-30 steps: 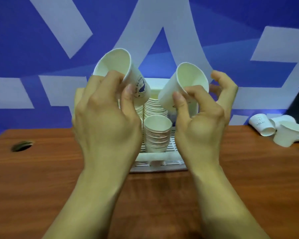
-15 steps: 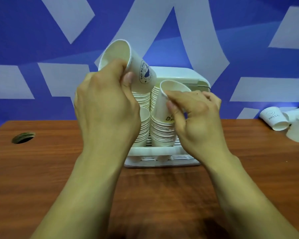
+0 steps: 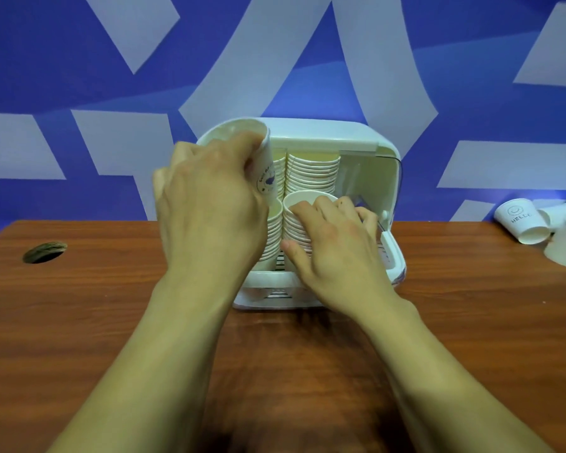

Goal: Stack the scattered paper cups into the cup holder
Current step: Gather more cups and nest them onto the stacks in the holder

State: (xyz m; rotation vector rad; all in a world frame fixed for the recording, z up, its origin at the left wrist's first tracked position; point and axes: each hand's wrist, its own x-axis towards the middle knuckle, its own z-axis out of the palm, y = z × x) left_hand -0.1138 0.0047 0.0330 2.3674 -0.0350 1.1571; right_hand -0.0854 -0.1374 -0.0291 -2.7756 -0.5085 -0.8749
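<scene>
The left hand (image 3: pixel 209 204) is gripping a printed paper cup (image 3: pixel 266 171) just left of the frame's center, fingers and thumb wrapped round its side. The cup is tilting, mouth toward the upper left, base pointing down into the cup holder (image 3: pixel 366 143). The right hand (image 3: pixel 337 253) is clasping the front right stack (image 3: pixel 294 223) at center frame, fingers curling over the rim of its topmost cup and thumb pressing against the side lower down. A front left stack (image 3: pixel 274 233) is standing just beside it, and a taller back stack (image 3: pixel 312 171) is rising behind. The white holder is sitting on the wooden table (image 3: pixel 111 305). At the right edge, 3 loose cups (image 3: pixel 521 223) are lying on their sides, touching one another. A round hole (image 3: pixel 45 252) is showing in the tabletop at the left.
</scene>
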